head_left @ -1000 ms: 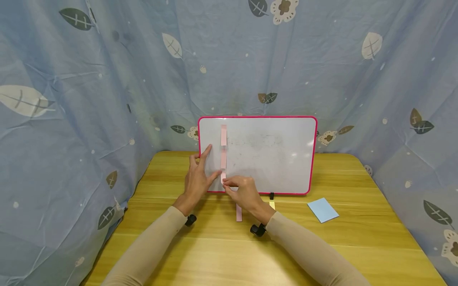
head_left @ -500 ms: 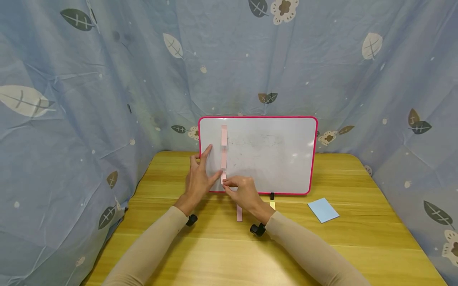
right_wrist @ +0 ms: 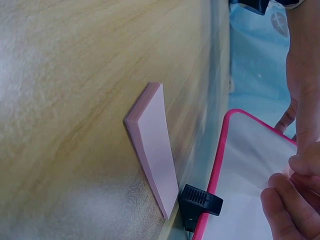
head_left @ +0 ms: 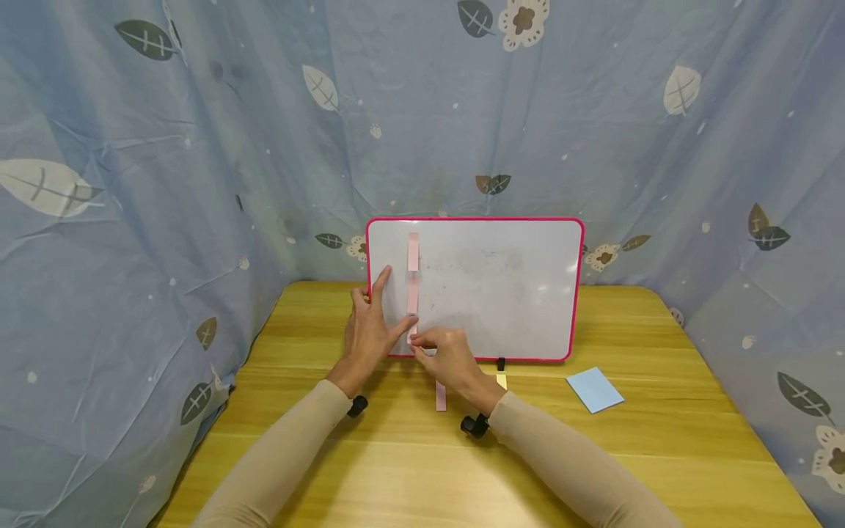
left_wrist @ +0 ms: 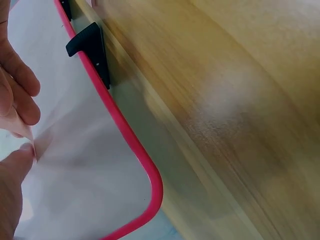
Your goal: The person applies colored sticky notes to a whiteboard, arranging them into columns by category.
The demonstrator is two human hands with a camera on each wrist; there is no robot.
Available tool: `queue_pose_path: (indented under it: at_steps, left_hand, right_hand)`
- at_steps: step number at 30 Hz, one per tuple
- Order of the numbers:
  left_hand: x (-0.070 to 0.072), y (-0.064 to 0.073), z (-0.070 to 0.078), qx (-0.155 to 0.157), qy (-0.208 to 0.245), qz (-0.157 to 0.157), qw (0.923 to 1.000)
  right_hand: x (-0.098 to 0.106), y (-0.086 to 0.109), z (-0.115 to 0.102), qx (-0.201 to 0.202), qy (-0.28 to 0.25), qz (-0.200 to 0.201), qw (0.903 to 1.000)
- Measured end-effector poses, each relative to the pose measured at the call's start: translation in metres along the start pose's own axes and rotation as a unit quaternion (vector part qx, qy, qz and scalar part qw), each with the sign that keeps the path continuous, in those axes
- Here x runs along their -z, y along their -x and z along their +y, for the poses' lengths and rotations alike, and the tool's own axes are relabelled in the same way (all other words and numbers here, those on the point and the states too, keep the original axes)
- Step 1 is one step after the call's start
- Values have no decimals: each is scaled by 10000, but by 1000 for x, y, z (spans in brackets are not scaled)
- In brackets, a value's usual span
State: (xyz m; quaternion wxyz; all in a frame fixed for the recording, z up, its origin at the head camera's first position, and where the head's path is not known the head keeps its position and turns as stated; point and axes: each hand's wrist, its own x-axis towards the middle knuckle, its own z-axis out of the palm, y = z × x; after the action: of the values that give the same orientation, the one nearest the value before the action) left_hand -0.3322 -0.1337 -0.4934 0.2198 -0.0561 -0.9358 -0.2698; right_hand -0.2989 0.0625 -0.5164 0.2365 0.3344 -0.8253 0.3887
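In the head view a whiteboard (head_left: 502, 293) with a pink rim stands upright on the table. Two pink sticky notes run down its left part, an upper one (head_left: 413, 252) and a middle one (head_left: 412, 295). Below them my right hand (head_left: 449, 356) pinches the lower end of a third narrow pink sticky note (head_left: 413, 330). My left hand (head_left: 366, 334) is spread at the board's left edge, its index finger extended on the white surface. The left thumb presses on the third note's upper end. In the left wrist view that note (left_wrist: 17, 125) bends away from the board between both hands.
A pink sticky-note pad (right_wrist: 155, 145) lies in front of the board, near a black foot (right_wrist: 197, 205). Partly behind the right wrist is a yellow note pad (head_left: 502, 381). A blue square pad (head_left: 595, 389) lies at the right on the wooden table (head_left: 396, 469).
My left thumb has slid slightly right across the top of the third pink sticky note. The right hand keeps its pinch in nearly the same place.
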Motion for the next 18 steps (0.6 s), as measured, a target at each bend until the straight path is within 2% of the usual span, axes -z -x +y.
queue_pose_path:
  at_steps: [18]
  left_hand:
    - [-4, -4, 4, 55, -224, 110, 9997]
  right_hand:
    - [-3, -2, 1, -59, 161, -128, 9998]
